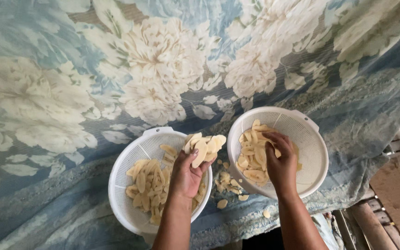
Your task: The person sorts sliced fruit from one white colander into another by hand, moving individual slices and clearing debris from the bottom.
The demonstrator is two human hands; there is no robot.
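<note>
Head view: left hand (188, 173) grips pale slices (203, 146); right hand (281, 159) seemingly closes on basket slices (254, 162).

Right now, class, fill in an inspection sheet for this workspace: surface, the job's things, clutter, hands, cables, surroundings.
Surface: floral blue-and-cream cloth, wrinkled.
Job's things: left white colander and right white colander, both holding pale slices.
Clutter: loose slices on the cloth between the colanders.
Hands: left hand holds a fan of slices above the left colander; right hand reaches into the slices in the right colander, its grip hidden.
Cables: nothing seen.
Surroundings: wooden slats at lower right.
</note>
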